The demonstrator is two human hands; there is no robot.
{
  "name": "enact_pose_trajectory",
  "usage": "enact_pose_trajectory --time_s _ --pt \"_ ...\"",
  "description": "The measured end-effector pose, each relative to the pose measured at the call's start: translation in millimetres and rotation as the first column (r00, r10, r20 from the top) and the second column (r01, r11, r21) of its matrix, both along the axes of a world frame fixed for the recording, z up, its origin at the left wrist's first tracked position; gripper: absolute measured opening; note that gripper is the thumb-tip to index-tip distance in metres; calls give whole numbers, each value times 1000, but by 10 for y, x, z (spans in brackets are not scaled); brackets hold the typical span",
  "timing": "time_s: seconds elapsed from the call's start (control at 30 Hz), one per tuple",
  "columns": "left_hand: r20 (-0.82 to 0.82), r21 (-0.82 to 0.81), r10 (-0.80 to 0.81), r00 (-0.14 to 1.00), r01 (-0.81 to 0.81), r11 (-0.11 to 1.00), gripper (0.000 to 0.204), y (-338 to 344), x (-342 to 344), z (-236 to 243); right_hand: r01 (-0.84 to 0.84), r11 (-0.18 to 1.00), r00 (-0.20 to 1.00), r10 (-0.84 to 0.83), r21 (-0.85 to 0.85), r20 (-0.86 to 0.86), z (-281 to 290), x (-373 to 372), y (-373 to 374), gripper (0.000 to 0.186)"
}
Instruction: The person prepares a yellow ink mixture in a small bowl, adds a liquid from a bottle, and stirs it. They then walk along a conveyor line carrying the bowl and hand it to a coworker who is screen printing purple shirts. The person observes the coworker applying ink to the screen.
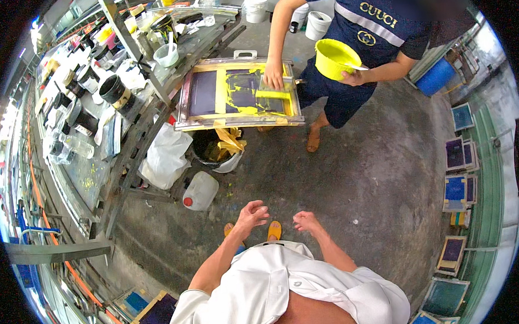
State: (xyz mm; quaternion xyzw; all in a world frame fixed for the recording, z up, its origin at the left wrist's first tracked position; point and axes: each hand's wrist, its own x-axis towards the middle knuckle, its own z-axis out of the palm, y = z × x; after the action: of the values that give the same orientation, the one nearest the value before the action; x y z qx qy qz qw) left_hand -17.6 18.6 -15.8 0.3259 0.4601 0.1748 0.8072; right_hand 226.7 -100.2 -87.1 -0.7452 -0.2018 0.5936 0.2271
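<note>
My left hand [252,213] is raised in front of my body with fingers loosely bent and apart, holding nothing. Beside it, my right hand [305,221] hangs in the air, loosely curled and holding nothing. Beyond them a white plastic jug [202,190] with a red cap stands on the floor. A screen frame [183,107] with yellow ink and tape rests level across from me. A co-worker [369,44] in dark clothes grips a yellow-inked scraper [274,94] on the screen with one hand and holds a yellow tub [336,53] in the other.
A metal bench [85,174] crowded with pots and containers runs along the left. A black-lined bin [205,149] and white bag [165,154] sit below the screen. White buckets [318,24] stand behind. More screens [455,192] lean along the right, near a blue drum [433,76].
</note>
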Motion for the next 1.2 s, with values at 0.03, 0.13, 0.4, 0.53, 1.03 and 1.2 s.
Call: enact_pose_trajectory --time_s 0.03,0.13,0.4,0.53,1.03,1.2 --pt "-12 4 17 1000 -17 1000 60 -12 -52 2 -10 1000 1000 10 -5 8 -38 4 0 27" --pt "-63 -18 77 995 -79 997 59 -63 -239 -102 -52 999 998 52 -16 27 -113 -16 -5 26" --pt "-235 -32 178 956 -190 981 54 -216 -658 -279 -124 991 991 127 -56 39 -287 -42 -11 26" --pt "-231 -32 206 951 -219 975 56 -285 -733 -347 -138 989 990 139 -45 27 -308 -37 -25 26" --pt "-204 -33 222 953 -234 972 56 -299 -734 -322 -185 980 981 189 -73 47 -191 -113 19 28" --pt "-215 -49 246 945 -262 964 54 -325 -771 -337 -164 982 985 168 -93 43 -269 -133 -37 27"
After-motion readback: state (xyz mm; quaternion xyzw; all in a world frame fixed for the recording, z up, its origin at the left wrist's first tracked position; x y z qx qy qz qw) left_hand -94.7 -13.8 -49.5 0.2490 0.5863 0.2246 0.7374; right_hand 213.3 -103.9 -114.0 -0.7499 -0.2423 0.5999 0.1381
